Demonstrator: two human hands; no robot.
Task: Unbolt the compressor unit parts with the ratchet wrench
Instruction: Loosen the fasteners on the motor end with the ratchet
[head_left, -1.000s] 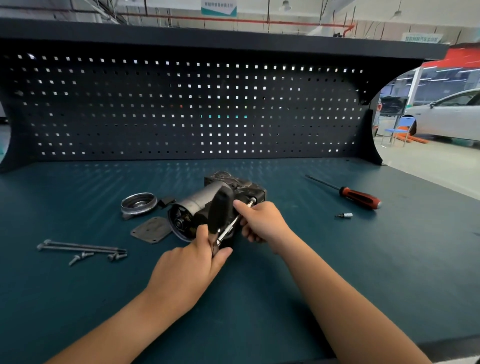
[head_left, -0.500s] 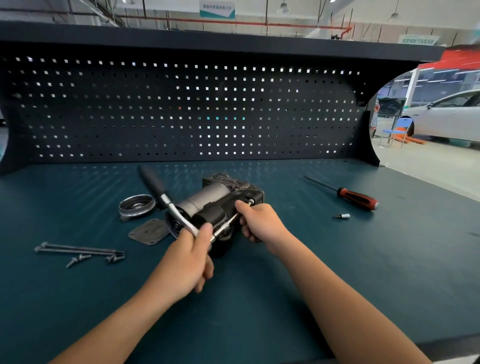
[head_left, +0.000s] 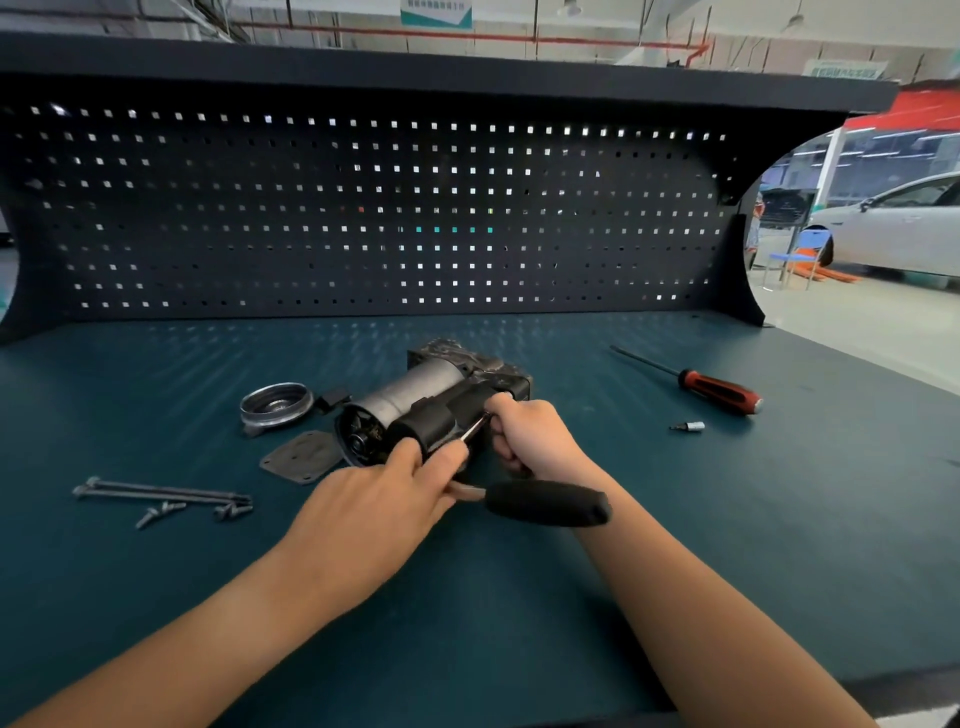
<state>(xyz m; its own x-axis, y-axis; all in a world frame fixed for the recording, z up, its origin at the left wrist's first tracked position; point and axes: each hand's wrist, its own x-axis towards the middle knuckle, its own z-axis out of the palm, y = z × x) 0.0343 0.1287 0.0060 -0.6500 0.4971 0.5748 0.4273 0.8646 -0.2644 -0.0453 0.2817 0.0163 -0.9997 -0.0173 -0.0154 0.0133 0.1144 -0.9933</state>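
At bench (head_left: 727, 545) centre: compressor unit (head_left: 415, 395), on its side. Our left hand (head_left: 374, 499) curls its fingers round the ratchet wrench (head_left: 545, 503) near the head, to swing it. Our right hand (head_left: 535, 441) clamps the extension bar (head_left: 474, 429), probably keeping it seated on the bolt. Loose bolts (head_left: 161, 493) lie well left.

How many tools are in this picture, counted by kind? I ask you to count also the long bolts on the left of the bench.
Ratchet wrench: 1
Screwdriver: 1
Small bit: 1
Long bolts: 2
Total: 5
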